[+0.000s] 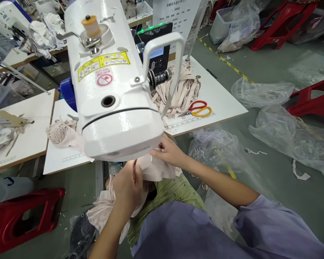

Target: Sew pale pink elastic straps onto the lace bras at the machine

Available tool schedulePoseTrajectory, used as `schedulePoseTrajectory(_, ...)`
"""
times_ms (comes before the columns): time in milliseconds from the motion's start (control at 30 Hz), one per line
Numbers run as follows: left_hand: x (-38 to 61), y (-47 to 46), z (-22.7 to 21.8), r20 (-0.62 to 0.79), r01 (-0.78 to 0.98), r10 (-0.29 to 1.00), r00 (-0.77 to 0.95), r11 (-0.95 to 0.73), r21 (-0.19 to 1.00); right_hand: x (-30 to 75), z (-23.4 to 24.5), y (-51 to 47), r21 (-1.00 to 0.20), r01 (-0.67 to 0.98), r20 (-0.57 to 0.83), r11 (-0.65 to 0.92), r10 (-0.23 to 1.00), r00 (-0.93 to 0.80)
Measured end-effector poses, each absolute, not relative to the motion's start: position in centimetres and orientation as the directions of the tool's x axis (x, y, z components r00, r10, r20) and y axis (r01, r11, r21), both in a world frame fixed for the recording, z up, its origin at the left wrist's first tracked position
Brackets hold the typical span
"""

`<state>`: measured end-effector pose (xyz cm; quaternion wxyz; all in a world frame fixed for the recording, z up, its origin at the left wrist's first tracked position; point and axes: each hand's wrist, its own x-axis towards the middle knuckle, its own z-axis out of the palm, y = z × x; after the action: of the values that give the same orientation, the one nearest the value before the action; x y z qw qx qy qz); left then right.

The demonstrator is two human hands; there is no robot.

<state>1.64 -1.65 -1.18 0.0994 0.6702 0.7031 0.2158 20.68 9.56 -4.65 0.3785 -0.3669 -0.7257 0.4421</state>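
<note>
A white sewing machine point(118, 129) fills the middle of the view, its head hiding the needle area. Just below it, my left hand point(127, 185) is closed on a pale pink lace-trimmed garment point(153, 169), perhaps a bra. To the right, my right hand point(169, 153) pinches the same fabric, its fingertips partly covered by the machine head. More of the pale lace fabric point(105, 210) hangs down beside my left forearm and over my lap.
Beige straps point(182, 90) lie heaped on the white table point(221, 104), near red-and-yellow scissors point(198, 109) and a printed ruler point(189, 122). Lace pieces point(63, 133) rest left of the machine. A red stool point(51, 212) stands lower left; plastic bags point(294, 126) lie on the floor.
</note>
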Motion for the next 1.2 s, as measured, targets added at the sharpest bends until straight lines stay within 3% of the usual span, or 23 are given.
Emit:
schedulePoseTrajectory(67, 1.2, -1.8, -1.2, 0.063, 0.753, 0.975, -0.211, 0.121, 0.646, 21.3, -4.8, 8.8, -0.912, 0.261, 0.184, 0.317, 0.883, -0.431)
schedulePoseTrajectory(133, 0.6, -1.8, -1.0, -0.064, 0.613, 0.978, -0.198, 0.175, 0.771, 21.9, -4.7, 7.3, -0.889, 0.339, 0.119, 0.309, 0.868, -0.482)
schedulePoseTrajectory(233, -0.2, -2.1, -0.8, -0.275, 0.445, 0.958, 0.087, 0.210, 0.871, 22.5, -4.0, 4.0, -0.887, 0.356, 0.040, 0.293, 0.819, -0.573)
schedulePoseTrajectory(300, -0.5, -2.7, -0.9, -0.327, 0.290, 0.910, 0.256, 0.250, 0.924, 22.3, -3.7, 1.6, -0.926, 0.284, 0.013, 0.248, 0.774, -0.632)
schedulePoseTrajectory(400, -1.3, -4.5, -1.2, -0.345, 0.140, 0.917, 0.202, 0.321, 0.936, 20.8, -4.2, -0.8, -0.968, 0.172, 0.015, 0.183, 0.727, -0.686)
schedulePoseTrajectory(500, -2.9, -6.8, -0.8, -0.365, 0.179, 0.930, -0.037, 0.365, 0.913, 17.8, -5.2, -0.9, -0.975, 0.136, 0.021, 0.175, 0.683, -0.731)
schedulePoseTrajectory(600, -4.6, -8.5, 0.1, -0.365, 0.249, 0.916, -0.166, 0.397, 0.883, 14.2, -5.8, 0.1, -0.987, 0.054, 0.043, 0.150, 0.580, -0.814)
schedulePoseTrajectory(700, -5.6, -9.0, 0.2, -0.357, 0.315, 0.916, -0.185, 0.399, 0.861, 11.3, -6.2, 0.7, -0.976, -0.087, -0.045, -0.202, 0.570, -0.820)
schedulePoseTrajectory(767, -5.8, -8.8, -0.5, -0.343, 0.371, 0.926, -0.159, 0.378, 0.848, 10.4, -6.9, 0.7, -0.861, -0.172, -0.190, -0.478, 0.617, -0.764)
schedulePoseTrajectory(833, -5.8, -8.4, -1.9, -0.273, 0.493, 0.945, -0.181, 0.328, 0.806, 10.3, -8.0, 0.5, -0.769, -0.251, -0.306, -0.588, 0.683, -0.663)
schedulePoseTrajectory(900, -5.4, -8.0, -3.9, -0.117, 0.620, 0.948, -0.296, 0.284, 0.731, 10.9, -9.4, 0.0, -0.801, -0.289, -0.314, -0.525, 0.778, -0.545)
schedulePoseTrajectory(967, -4.6, -7.6, -6.0, -0.042, 0.595, 0.910, -0.412, 0.304, 0.744, 11.7, -10.9, -0.6, -0.905, -0.233, -0.238, -0.357, 0.877, -0.418)
schedulePoseTrajectory(1067, -2.8, -7.2, -8.8, -0.223, 0.333, 0.909, -0.352, 0.344, 0.878, 12.8, -12.9, -1.8, -0.999, 0.011, -0.035, -0.033, 0.931, -0.364)
schedulePoseTrajectory(1200, -0.7, -6.8, -10.0, -0.268, 0.183, 0.915, -0.300, 0.331, 0.926, 14.4, -14.1, -2.9, -0.923, 0.233, 0.151, 0.305, 0.847, -0.510)
